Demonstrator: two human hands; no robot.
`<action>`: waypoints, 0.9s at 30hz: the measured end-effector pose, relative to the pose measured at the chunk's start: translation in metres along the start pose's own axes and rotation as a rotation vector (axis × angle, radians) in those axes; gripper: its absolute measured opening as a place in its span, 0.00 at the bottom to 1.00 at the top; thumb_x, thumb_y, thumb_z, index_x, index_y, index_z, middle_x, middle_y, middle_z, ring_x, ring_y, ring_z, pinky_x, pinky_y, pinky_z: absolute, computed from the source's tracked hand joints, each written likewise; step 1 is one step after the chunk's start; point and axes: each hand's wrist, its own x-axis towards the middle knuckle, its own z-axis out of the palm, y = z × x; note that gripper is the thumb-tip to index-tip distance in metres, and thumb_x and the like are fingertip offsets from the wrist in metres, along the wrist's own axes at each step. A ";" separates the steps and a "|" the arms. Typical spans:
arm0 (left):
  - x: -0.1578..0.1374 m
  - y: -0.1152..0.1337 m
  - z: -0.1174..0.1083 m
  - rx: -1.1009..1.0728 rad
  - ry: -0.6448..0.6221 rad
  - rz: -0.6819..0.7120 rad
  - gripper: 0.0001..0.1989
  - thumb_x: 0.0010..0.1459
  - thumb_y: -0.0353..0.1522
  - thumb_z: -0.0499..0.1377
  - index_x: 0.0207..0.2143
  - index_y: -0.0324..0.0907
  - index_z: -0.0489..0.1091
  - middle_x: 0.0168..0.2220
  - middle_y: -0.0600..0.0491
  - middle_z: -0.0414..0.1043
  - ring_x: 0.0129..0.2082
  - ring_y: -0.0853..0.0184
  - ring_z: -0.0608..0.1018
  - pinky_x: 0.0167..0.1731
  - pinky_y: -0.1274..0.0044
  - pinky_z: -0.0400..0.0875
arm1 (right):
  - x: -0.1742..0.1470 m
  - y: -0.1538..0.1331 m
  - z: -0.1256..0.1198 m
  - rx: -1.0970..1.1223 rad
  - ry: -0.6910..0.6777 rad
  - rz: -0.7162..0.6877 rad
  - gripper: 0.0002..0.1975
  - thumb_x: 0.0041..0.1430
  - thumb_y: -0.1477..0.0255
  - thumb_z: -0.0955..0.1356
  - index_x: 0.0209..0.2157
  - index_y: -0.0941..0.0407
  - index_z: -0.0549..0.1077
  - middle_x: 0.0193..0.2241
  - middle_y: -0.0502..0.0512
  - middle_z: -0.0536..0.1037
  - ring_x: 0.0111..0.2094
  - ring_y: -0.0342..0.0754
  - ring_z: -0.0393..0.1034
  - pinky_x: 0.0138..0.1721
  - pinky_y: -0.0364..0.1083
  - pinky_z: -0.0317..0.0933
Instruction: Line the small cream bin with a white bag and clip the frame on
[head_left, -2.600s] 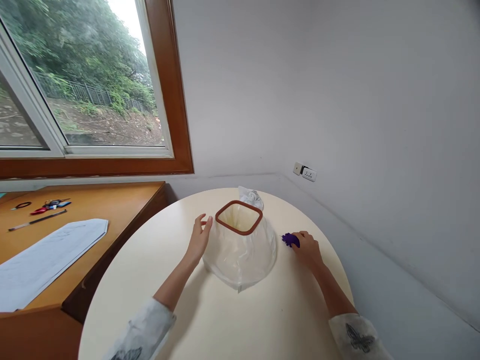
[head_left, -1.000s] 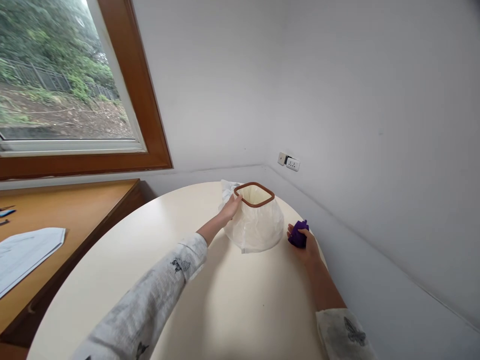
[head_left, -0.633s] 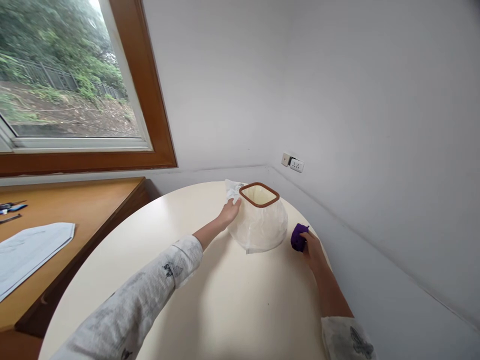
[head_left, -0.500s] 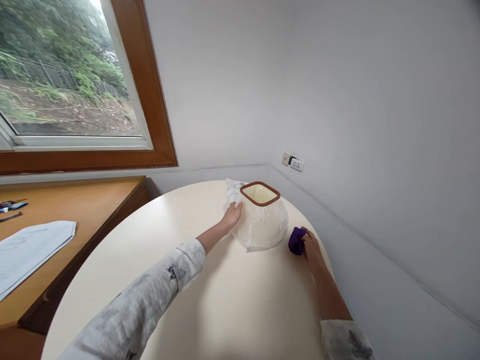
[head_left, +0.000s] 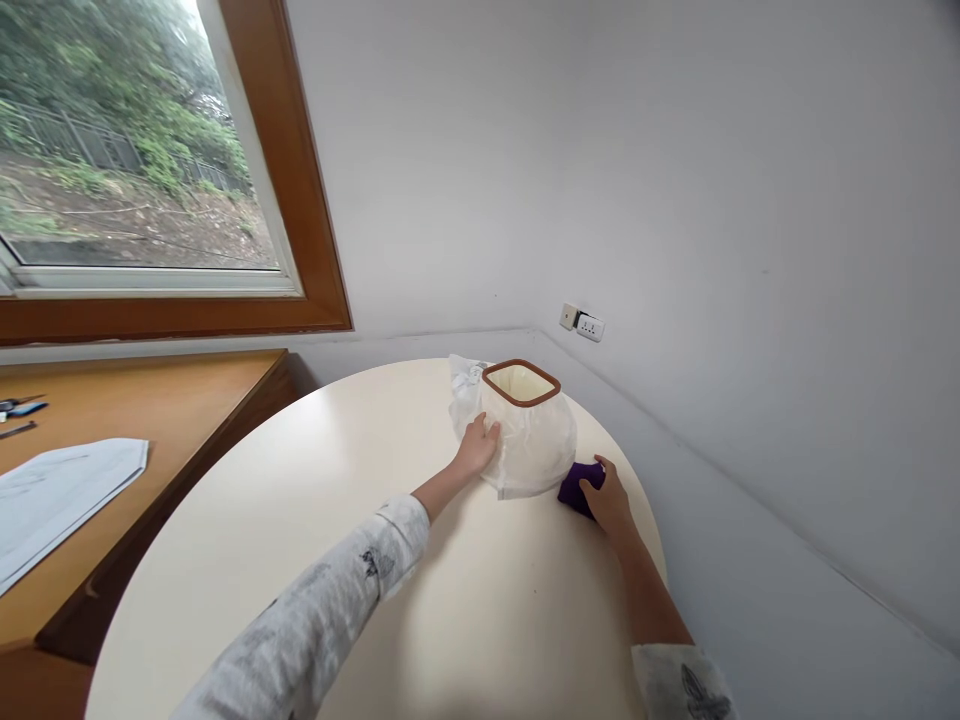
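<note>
A small bin (head_left: pixel 520 400) with a brown squarish rim stands on the round cream table, wrapped outside in a translucent white plastic bag (head_left: pixel 536 455). The bag bunches at the bin's far left. At its near left side, my left hand (head_left: pixel 478 447) is closed on the plastic, thumb and fingers against the bin's wall. A crumpled dark purple cloth (head_left: pixel 574 490) sits on the table just right of the bin, close to the bag. My right hand (head_left: pixel 607 493) holds its right side, thumb in front and fingers behind; some fingertips are hidden.
The round table (head_left: pixel 337 480) reaches close to the white walls, which carry a socket (head_left: pixel 590 327). To the left, a wooden desk (head_left: pixel 187 400) bears white papers (head_left: pixel 67 500) and a few small dark and blue items (head_left: pixel 22 410). Above it is a brown-framed window (head_left: pixel 300 180).
My right hand has brought the purple cloth left, nearer the bin. My left hand has slid slightly right and lower along the bag. The view has shifted a little.
</note>
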 end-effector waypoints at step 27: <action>-0.185 -0.098 -0.140 0.971 -0.086 0.296 0.30 0.61 0.46 0.42 0.62 0.51 0.36 0.64 0.52 0.38 0.63 0.56 0.46 0.58 0.56 0.41 | -0.098 -0.110 0.089 -0.448 -0.544 -1.146 0.29 0.61 0.58 0.55 0.61 0.53 0.46 0.62 0.55 0.50 0.62 0.51 0.38 0.59 0.56 0.38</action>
